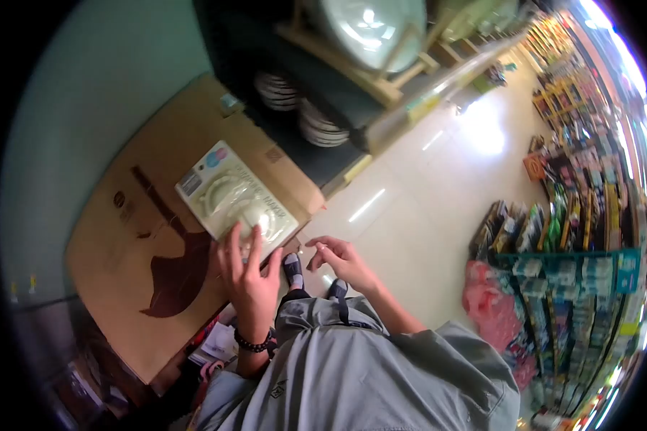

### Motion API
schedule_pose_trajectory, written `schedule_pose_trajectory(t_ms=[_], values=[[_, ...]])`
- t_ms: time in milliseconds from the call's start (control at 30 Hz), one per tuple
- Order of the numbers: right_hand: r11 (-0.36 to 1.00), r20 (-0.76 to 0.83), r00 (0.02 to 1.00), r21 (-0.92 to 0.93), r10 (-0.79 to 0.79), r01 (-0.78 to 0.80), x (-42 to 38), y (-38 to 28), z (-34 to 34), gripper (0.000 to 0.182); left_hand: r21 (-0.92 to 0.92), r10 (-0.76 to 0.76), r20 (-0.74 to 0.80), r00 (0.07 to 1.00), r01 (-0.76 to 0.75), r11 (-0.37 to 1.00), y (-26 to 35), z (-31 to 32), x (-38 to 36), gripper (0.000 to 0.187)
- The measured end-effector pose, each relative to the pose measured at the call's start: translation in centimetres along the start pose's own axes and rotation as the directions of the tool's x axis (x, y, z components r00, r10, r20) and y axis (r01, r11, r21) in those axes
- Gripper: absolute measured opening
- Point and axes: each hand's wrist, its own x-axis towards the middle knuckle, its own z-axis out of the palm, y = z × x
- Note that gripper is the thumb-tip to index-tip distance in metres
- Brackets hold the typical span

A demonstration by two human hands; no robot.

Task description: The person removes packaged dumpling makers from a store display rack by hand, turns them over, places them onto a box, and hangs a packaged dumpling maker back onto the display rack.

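Note:
A blister pack (237, 197) with pale cream round plastic moulds and the printed word "MAKER" lies tilted on a large brown cardboard box (115, 266). My left hand (250, 276), with a dark bead bracelet at the wrist, reaches to the pack's lower edge. Its fingers are spread, and the fingertips rest on the clear plastic front. Off to the right of the pack, my right hand (343, 264) hovers above the floor with fingers loosely bent and apart. I see nothing held in it.
Stacked bowls (322, 123) and a big white plate (374, 29) on a wooden stand fill the shelf beyond the box. Across the shiny tiled floor (402, 187) stands a long rack of packaged goods (568, 230). A pink plastic bag (490, 305) hangs near it.

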Motion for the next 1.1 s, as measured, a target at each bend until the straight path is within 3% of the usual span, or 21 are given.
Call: schedule_pose_trajectory(t_ms=[100, 167, 233, 333, 367, 433, 500, 533, 567, 600, 633, 700, 733, 767, 833, 867, 900, 967, 1000, 1100], values=[[0.995, -0.055, 0.998, 0.101, -0.013, 0.018, -2.6, 1.0, -1.2, 0.035, 0.01, 0.064, -0.013, 0.998, -0.064, 0.998, 0.1, 0.6, -0.4, 0.044], [0.981, -0.131, 0.981, 0.109, -0.144, 0.159, -4.6, 2.5, -2.1, 0.032, 0.064, 0.091, -0.032, 0.995, -0.089, 0.994, 0.6, 0.7, -0.4, 0.036], [0.979, -0.243, 0.954, 0.058, -0.177, 0.196, -7.6, 3.7, -3.5, 0.032, 0.093, 0.133, -0.042, 0.99, -0.128, 0.987, 0.6, 0.9, -0.5, 0.032], [0.945, -0.402, 0.889, 0.142, -0.218, 0.296, -13.0, 5.4, -5.7, 0.03, 0.136, 0.222, -0.094, 0.97, -0.209, 0.968, 1.8, 1.8, -1.5, 0.029], [0.918, -0.42, 0.888, 0.248, -0.187, 0.31, -15.5, 5.2, -6.7, 0.03, 0.127, 0.257, -0.116, 0.959, -0.243, 0.962, 3.6, 1.8, -1.8, 0.029], [0.825, -0.421, 0.897, 0.456, -0.131, 0.334, -19.8, 5.3, -7.8, 0.031, 0.009, 0.369, -0.095, 0.925, -0.369, 0.929, 8.7, 2.5, -3.2, 0.024], [0.705, -0.38, 0.867, 0.515, -0.322, 0.487, -23.2, 6.3, -8.8, 0.033, -0.469, 0.441, 0.053, 0.896, -0.367, 0.803, 15.3, 4.1, -5.8, 0.026], [0.634, -0.346, 0.848, 0.564, -0.401, 0.53, -25.3, 6.0, -9.0, 0.033, -0.792, 0.385, 0.254, 0.887, -0.037, 0.609, 18.2, 6.1, -8.1, 0.028], [0.56, -0.314, 0.818, 0.607, -0.482, 0.564, -27.2, 6.1, -9.3, 0.033, -0.877, 0.401, 0.468, 0.788, 0.359, 0.319, 20.9, 8.3, -10.5, 0.032], [0.58, -0.289, 0.812, 0.582, -0.508, 0.57, -29.0, 6.4, -9.5, 0.033, -0.745, 0.509, 0.644, 0.571, 0.619, 0.248, 23.6, 9.2, -12.7, 0.04], [0.586, -0.329, 0.802, 0.555, -0.498, 0.591, -30.5, 7.6, -9.9, 0.033, -0.515, 0.607, 0.738, 0.296, 0.828, 0.222, 25.8, 10.3, -15.0, 0.048], [0.597, -0.406, 0.779, 0.5, -0.479, 0.627, -34.0, 9.3, -10.7, 0.033, -0.249, 0.728, 0.684, 0.049, 0.953, 0.17, 31.2, 10.6, -20.1, 0.053], [0.569, -0.414, 0.809, 0.575, -0.418, 0.588, -37.4, 10.3, -11.8, 0.031, -0.172, 0.747, 0.664, -0.036, 0.965, 0.199, 32.9, 10.9, -22.0, 0.055], [0.53, -0.46, 0.766, 0.553, -0.45, 0.643, -39.8, 11.5, -12.0, 0.031, -0.097, 0.76, 0.638, -0.12, 0.967, 0.234, 34.7, 11.2, -23.9, 0.056], [0.458, -0.542, 0.678, 0.5, -0.496, 0.735, -44.0, 14.1, -12.4, 0.029, -0.103, 0.729, 0.656, -0.195, 0.934, 0.343, 37.2, 11.7, -27.1, 0.058], [0.542, -0.663, 0.627, 0.377, -0.408, 0.751, -45.4, 15.3, -12.3, 0.031, -0.141, 0.744, 0.642, -0.184, 0.926, 0.35, 38.3, 11.7, -27.8, 0.051], [0.59, -0.82, 0.476, 0.221, -0.318, 0.776, -46.6, 16.6, -12.7, 0.031, -0.413, 0.787, 0.612, -0.076, 0.818, 0.4, 40.1, 11.2, -28.8, 0.048], [0.714, -0.986, 0.083, -0.046, -0.145, 0.698, -48.5, 19.0, -13.6, 0.03, -0.833, 0.894, 0.439, 0.091, 0.413, 0.368, 43.2, 10.8, -30.8, 0.042], [0.873, -0.993, -0.077, -0.114, -0.087, 0.474, -50.3, 19.1, -13.8, 0.041, -0.922, 0.935, 0.343, 0.087, 0.219, 0.318, 44.5, 11.4, -31.4, 0.034], [0.45, -0.999, -0.002, -0.023, -0.046, 0.893, -52.1, 23.3, -15.6, 0.058, -0.976, 0.982, -0.052, -0.18, -0.201, -0.089, 49.7, 12.3, -35.6, 0.035]])
